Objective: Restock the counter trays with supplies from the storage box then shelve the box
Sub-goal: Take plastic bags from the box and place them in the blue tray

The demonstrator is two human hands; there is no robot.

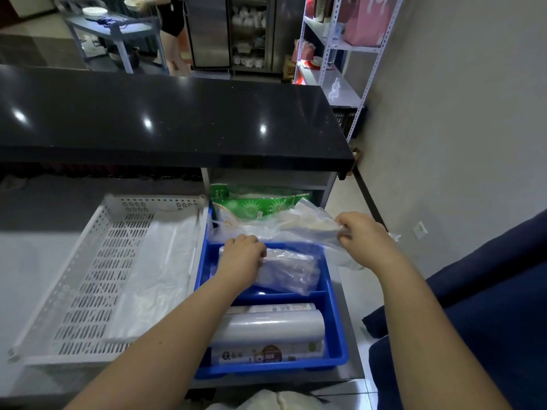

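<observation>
In the blue tray (336, 315), my clear packet (291, 269) lies at the far end, plastic rolls (268, 325) nearer me.

Black countertop (165, 113); metal shelving (334, 69)

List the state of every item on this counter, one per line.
Blue tray: divided, both compartments filled.
Clear packet: in far compartment, under left hand.
Rolls: lying flat in near compartment.
Clear bag: pinched by right hand.
White basket: holding flat plastic bags.
Green package: lying behind the blue tray.
</observation>
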